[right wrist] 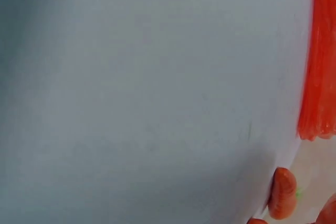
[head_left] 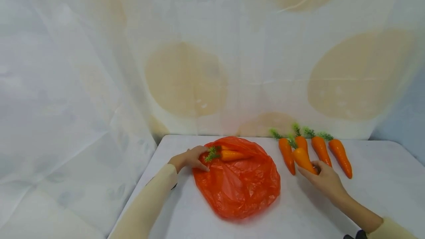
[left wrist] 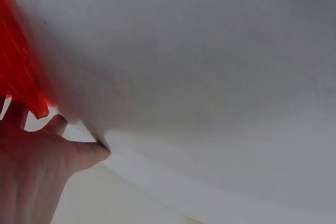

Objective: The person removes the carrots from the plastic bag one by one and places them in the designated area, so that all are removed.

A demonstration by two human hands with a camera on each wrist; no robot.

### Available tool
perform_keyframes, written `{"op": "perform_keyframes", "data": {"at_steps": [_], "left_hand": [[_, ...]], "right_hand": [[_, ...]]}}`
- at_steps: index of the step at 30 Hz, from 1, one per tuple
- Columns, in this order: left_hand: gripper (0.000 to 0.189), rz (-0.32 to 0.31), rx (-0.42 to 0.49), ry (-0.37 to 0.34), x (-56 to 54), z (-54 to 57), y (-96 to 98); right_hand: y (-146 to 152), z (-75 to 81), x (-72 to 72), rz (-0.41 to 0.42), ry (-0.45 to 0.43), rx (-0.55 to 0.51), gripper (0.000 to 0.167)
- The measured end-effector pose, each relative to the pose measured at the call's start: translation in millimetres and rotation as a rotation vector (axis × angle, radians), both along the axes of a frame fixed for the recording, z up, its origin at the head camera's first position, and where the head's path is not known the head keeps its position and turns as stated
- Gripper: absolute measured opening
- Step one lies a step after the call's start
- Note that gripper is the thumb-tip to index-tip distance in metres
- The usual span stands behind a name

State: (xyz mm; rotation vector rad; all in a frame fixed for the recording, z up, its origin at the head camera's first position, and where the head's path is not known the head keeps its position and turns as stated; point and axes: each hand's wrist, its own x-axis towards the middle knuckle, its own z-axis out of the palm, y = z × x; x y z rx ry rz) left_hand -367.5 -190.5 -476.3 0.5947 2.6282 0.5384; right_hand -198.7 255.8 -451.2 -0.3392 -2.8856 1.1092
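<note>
A red plastic bag lies on the table with its mouth gathered at the top. Orange carrots with green leafy tops show inside the mouth, one carrot in front of another. At the bag's left rim is my left hand, its fingers touching the plastic. The left wrist view shows that thumb held straight and spread away from the fingers. My right hand pinches a carrot near its narrow end between thumb and fingers, leafy top pointing away from me. The right wrist view mostly shows the table.
Several more carrots lie in a row behind the right hand, among them a left one and a right one. The white table ends at a hanging curtain with tan round patches.
</note>
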Motion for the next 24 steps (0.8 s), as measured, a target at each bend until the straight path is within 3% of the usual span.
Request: {"op": "perform_keyframes", "data": {"at_steps": [17,24], "left_hand": [[0.090,0.007,0.011,0.000,-7.9,-5.5,0.7],[0.091,0.006,0.009,0.002,-5.0,-4.5,1.3]], "right_hand": [[1.6,-8.6,-2.5,-0.064,-0.141,0.001,0.096],[1.8,-13.5,-2.9,-0.035,-0.183,0.010,0.094]]}}
